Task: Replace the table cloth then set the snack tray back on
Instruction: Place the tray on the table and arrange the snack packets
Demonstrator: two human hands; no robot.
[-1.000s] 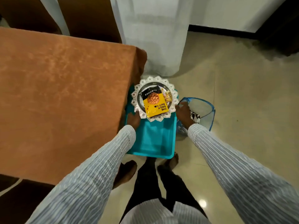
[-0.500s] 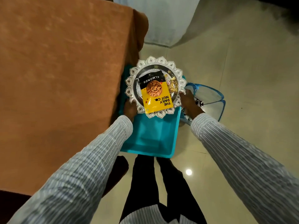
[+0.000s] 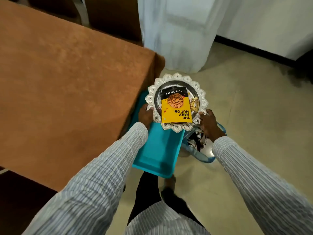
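A: Where is the snack tray [image 3: 176,128] now?

B: It is in the air between the two hands, beside the table corner, above the blue tub [image 3: 159,150]. The left hand [image 3: 145,116] pinches the left rim; the right hand [image 3: 209,122] grips the right rim, fingers curled under it.

A: And the almond packet [image 3: 176,107]?

B: It lies loose on the tray, between both thumbs, with small snacks beside it.

A: What can go wrong?

B: I think that if the tray tilts toward the brown cloth [image 3: 67,90], the packet will slide off. Also the scalloped rim gives only a thin hold, so fingers may slip.
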